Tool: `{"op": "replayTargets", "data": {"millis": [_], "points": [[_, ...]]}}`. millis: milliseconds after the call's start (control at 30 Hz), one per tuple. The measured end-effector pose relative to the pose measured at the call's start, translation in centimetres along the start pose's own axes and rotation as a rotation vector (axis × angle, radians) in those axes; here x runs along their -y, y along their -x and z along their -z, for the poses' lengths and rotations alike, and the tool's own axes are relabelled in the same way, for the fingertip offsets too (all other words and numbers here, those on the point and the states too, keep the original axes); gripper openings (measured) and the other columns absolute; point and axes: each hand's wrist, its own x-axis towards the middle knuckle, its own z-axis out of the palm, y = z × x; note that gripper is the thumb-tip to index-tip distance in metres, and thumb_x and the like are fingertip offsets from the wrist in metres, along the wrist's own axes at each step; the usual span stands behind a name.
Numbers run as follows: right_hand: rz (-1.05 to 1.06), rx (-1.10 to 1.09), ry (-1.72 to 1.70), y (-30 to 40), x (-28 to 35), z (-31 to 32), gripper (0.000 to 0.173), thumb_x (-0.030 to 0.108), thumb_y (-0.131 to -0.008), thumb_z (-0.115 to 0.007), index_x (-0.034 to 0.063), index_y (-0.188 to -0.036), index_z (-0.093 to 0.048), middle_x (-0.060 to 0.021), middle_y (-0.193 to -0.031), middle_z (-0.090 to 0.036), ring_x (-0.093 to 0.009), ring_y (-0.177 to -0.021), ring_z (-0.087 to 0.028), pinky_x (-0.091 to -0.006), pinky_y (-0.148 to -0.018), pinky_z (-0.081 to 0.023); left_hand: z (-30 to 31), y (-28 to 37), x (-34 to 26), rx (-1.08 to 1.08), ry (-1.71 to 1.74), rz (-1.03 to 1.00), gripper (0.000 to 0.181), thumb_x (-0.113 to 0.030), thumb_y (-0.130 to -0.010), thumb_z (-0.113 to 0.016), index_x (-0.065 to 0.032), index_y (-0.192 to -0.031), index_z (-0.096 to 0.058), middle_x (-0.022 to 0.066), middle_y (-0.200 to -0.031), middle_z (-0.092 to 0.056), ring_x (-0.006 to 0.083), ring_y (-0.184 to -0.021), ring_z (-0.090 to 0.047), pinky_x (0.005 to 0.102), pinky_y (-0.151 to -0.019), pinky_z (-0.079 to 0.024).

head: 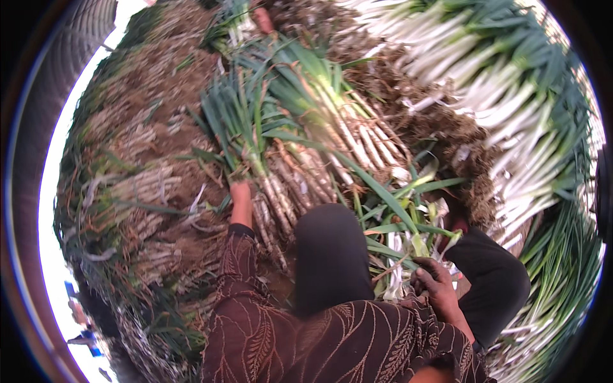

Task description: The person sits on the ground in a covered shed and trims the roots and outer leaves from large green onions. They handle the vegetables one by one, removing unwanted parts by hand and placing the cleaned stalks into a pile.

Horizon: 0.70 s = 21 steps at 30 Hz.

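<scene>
Unpeeled Welsh onions (278, 201), with soil on their pale stems, lie in a loose bunch before my knees. At the left side of this bunch is my left hand (241, 191), where the stems meet the green leaves; its fingers are mostly hidden. More untrimmed stalks (359, 129) lie just beyond. My right hand (437, 287) is near my right knee with its fingers bent, close to torn green leaves (416, 239). Whether it pinches a leaf cannot be made out. White peeled skins (395, 265) lie between my legs.
Cleaned Welsh onions (503, 110) form a long row on the right, roots inward, with more stalks (550, 277) below. Soil-covered onions (143, 186) spread across the left ground. A reddish shape, possibly another person's hand (262, 20), shows at the top beside a green bunch (234, 28).
</scene>
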Motion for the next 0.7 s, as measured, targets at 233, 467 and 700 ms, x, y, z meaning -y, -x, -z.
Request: {"op": "replayTargets", "data": {"millis": [233, 467, 700], "points": [[-0.061, -0.013, 0.114, -3.0, -1.6, -1.5, 0.033, 0.018, -0.093, -0.057, -0.0048, -0.118, -0.053, -0.0079, -0.075, -0.060, -0.012, -0.058, -0.054, -0.0245, -0.054, -0.043, -0.9, 3.1, 9.8, 0.191, -0.338, 0.080, 0.037, -0.029, -0.086, -0.065, 0.0011, -0.107, -0.062, 0.0119, -0.089, -0.064, 0.0227, -0.079, -0.062, 0.0367, -0.069, -0.052], [-0.008, 0.018, 0.184, -3.3, -0.6, -2.9, 0.033, 0.016, -0.093, -0.057, -0.0076, -0.116, -0.052, -0.0067, -0.075, -0.059, -0.011, -0.058, -0.053, -0.0238, -0.053, -0.043, -2.8, 3.7, 7.3, 0.307, -0.097, 0.027, 0.047, -0.013, -0.071, -0.073, 0.0110, -0.109, -0.058, 0.0177, -0.101, -0.065, 0.0292, -0.085, -0.063, 0.0387, -0.077, -0.048], [0.463, 0.067, 0.540, -5.4, 9.0, -9.3, 0.044, 0.026, -0.096, -0.055, -0.0067, -0.125, -0.052, -0.0098, -0.090, -0.065, -0.012, -0.076, -0.058, -0.0269, -0.068, -0.048, -4.9, 13.2, -12.5, 0.563, 0.624, 0.142, 0.016, -0.006, -0.075, -0.076, -0.0052, -0.080, -0.061, -0.0010, -0.062, -0.054, 0.0086, -0.046, -0.044, 0.0217, -0.040, -0.037]]}}
